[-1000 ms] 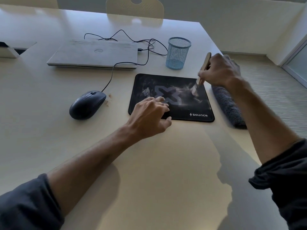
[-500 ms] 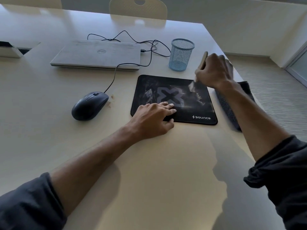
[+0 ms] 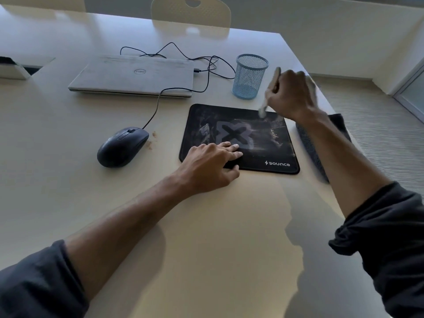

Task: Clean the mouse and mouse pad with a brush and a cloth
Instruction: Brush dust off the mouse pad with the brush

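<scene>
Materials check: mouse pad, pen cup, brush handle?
Mouse pad: looks like matte black fabric, with a stitched-looking rim and printed logo; dust clings to it.
Pen cup: blue wire mesh, see-through, likely painted metal.
Brush: pale handle, probably wood, though motion blur leaves it open.

Pale table point(image 3: 68, 171), dim side light.
Cream chair point(image 3: 190, 12) tucked behind; white wall point(image 3: 332, 37), striped floor point(image 3: 390, 138) to the right.

Mouse point(image 3: 122, 146) lies left of the mouse pad point(image 3: 270, 143), cloth point(image 3: 309, 143) right, laptop point(image 3: 133, 75) behind.
</scene>
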Action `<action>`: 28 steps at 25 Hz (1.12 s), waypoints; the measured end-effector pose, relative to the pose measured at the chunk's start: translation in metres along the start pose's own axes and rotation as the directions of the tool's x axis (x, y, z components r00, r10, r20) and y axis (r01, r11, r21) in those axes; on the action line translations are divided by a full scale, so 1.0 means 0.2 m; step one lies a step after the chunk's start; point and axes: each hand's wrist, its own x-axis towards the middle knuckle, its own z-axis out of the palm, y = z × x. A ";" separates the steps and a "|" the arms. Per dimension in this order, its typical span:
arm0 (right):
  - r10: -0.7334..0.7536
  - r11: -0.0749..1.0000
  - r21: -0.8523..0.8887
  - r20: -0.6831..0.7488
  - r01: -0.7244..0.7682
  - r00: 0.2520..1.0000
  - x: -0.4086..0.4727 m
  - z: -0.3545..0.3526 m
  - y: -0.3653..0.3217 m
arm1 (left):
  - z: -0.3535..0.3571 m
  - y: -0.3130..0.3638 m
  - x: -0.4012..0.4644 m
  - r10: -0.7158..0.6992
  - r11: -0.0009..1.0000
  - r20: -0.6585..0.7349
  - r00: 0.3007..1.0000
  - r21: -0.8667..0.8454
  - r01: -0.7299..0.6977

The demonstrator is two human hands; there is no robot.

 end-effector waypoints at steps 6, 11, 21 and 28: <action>0.075 0.974 0.196 0.171 -0.109 0.982 -0.01 0.07 0.02 | 0.00 0.00 -0.01 0.000 1.000 -0.007 1.000 -0.025 -0.001; 0.069 0.996 -0.059 -0.007 -0.070 0.998 0.03 0.00 0.10 | 0.00 0.00 0.00 -0.002 1.000 -0.004 1.000 -0.019 0.002; 0.174 0.979 -0.112 0.029 -0.170 0.984 0.05 -0.03 0.15 | -0.01 0.00 -0.01 -0.006 0.999 -0.003 1.000 -0.052 0.006; -0.050 0.929 0.369 0.206 -0.030 0.977 -0.08 0.09 -0.14 | 0.00 0.00 0.00 -0.001 0.999 -0.007 1.000 -0.047 0.001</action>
